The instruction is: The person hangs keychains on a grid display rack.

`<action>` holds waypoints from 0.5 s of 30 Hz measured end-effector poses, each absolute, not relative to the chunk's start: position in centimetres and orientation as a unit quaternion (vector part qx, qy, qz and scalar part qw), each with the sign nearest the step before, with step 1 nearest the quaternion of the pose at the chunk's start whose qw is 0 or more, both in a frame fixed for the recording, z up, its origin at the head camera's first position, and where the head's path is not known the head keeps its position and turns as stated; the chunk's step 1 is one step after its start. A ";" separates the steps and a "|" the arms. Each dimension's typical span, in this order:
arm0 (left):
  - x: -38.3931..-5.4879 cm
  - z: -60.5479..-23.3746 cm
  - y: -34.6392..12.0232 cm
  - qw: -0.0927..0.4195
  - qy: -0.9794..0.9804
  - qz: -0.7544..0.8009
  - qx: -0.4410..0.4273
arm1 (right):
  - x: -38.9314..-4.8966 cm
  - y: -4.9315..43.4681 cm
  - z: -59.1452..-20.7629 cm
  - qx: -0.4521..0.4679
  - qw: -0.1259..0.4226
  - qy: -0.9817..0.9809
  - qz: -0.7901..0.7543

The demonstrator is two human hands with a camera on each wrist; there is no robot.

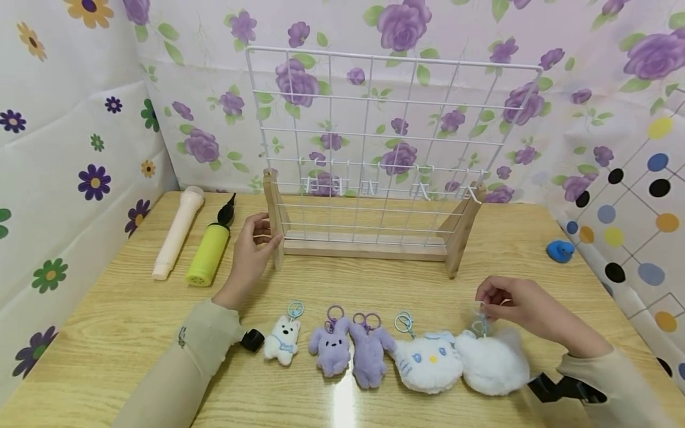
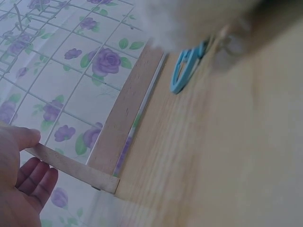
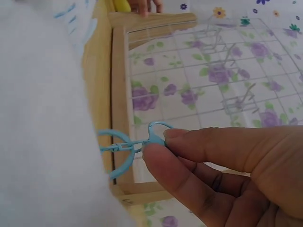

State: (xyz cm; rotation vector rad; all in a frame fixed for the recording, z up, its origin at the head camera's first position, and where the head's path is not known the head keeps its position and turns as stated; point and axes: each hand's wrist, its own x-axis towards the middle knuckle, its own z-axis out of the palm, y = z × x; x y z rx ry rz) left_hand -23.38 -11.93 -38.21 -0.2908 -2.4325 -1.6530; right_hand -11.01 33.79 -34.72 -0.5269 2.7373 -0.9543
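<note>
With thumb and fingertips, my right hand (image 1: pixel 521 304) pinches the light-blue clasp (image 3: pixel 154 138) of a keychain. Its white round plush (image 1: pixel 495 365) is the rightmost in a row, face turned away. My left hand (image 1: pixel 250 248) holds the left wooden leg (image 1: pixel 273 220) of a white wire grid rack (image 1: pixel 393 57), thumb on one side and fingers on the other. Left of that plush lie a white cat-face plush (image 1: pixel 430 364), two purple plush keychains (image 1: pixel 333 349) and a small white dog plush (image 1: pixel 282 340), their rings toward the rack.
Several white hooks (image 1: pixel 369 186) hang on the grid's lower bars. A pale pink microphone-shaped object (image 1: pixel 179 232) and a yellow-green hand pump (image 1: pixel 209 252) lie at the left. A small blue duck (image 1: pixel 560 251) sits at the right edge. Flowered cloth (image 1: pixel 209 89) stands behind the table.
</note>
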 end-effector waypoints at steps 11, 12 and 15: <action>-23.3 -38.1 -12.1 0.096 -0.815 -0.561 -0.109 | -10.9 33.4 -33.1 -0.199 0.040 0.928 -0.313; -23.3 -38.1 -12.1 0.097 -0.814 -0.562 -0.111 | -10.9 33.4 -32.9 -0.202 0.029 0.929 -0.308; -23.4 -38.1 -12.1 0.098 -0.815 -0.561 -0.110 | -11.3 33.5 -32.5 -0.206 0.012 0.931 -0.300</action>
